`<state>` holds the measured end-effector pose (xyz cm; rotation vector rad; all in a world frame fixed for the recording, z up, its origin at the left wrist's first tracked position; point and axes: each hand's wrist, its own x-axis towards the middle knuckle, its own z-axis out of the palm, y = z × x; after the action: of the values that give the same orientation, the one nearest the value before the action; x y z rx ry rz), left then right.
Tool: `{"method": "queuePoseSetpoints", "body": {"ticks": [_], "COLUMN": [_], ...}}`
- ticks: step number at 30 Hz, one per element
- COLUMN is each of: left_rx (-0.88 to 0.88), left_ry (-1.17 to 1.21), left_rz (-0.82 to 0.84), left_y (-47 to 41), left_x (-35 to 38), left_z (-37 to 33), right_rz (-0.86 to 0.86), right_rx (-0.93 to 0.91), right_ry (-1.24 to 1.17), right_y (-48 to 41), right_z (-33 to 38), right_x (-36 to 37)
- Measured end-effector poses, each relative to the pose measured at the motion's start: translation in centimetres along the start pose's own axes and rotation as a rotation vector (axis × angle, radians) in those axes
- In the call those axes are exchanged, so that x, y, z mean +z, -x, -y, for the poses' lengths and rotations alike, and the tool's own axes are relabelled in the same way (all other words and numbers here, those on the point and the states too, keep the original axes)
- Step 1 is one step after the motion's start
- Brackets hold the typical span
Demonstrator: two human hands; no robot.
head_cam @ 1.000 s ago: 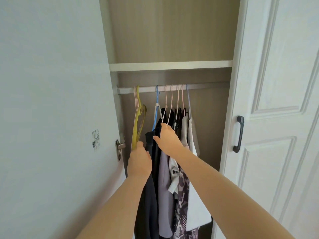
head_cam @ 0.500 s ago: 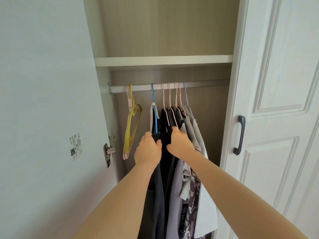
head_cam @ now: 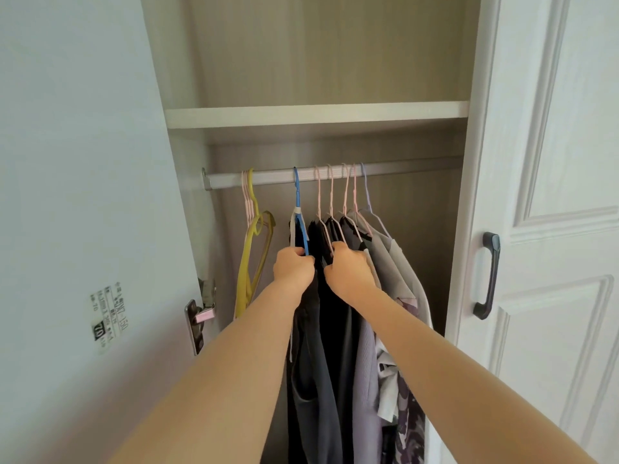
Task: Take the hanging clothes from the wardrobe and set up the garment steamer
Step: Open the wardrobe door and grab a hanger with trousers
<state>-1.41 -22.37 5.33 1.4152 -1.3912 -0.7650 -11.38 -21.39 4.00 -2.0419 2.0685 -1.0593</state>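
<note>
Several garments [head_cam: 338, 363] in black, grey, lilac and a purple print hang on thin hangers from the wardrobe rail [head_cam: 274, 177]. My left hand [head_cam: 293, 267] grips the shoulder of the blue hanger [head_cam: 298, 209] and the dark garment on it. Just to its right, my right hand [head_cam: 350, 271] grips the shoulder of a pink hanger [head_cam: 320, 202] carrying a black garment. Both arms reach up from the bottom of the frame. No steamer is in view.
Empty yellow and pink hangers [head_cam: 251, 256] hang at the rail's left end. A shelf [head_cam: 315, 113] sits above the rail. The open left door [head_cam: 83, 229] carries a label, and the closed right door [head_cam: 552, 229] has a dark handle [head_cam: 487, 276].
Both hands rose from the garments' fronts to the hanger shoulders and closed round them, the left shifting right from beside the yellow hangers. The view moved closer and tilted up.
</note>
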Motion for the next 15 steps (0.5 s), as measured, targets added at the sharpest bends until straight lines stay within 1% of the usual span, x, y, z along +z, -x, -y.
{"method": "queuePoseSetpoints", "body": {"ticks": [3, 5, 12, 15], "left_rx": [-0.059, -0.080, -0.106, -0.098], "left_ry": [0.216, 0.298, 0.348, 0.356], "left_rz": [0.008, -0.008, -0.058, -0.090], "left_y": [-0.8, -1.2, -1.3, -1.3], "left_x": [0.7, 1.1, 1.1, 0.5], "left_z": [-0.4, -0.8, -1.8, -3.0], "right_rz": [-0.040, -0.055, -0.087, -0.088], "right_rx": [0.034, 0.062, 0.137, 0.182], "right_ry": [-0.002, -0.037, -0.204, -0.338], "right_y": [-0.5, -0.7, -0.3, -0.5], "right_z": [0.5, 0.6, 2.2, 2.8], "right_x": [0.8, 0.9, 0.0, -0.8]}}
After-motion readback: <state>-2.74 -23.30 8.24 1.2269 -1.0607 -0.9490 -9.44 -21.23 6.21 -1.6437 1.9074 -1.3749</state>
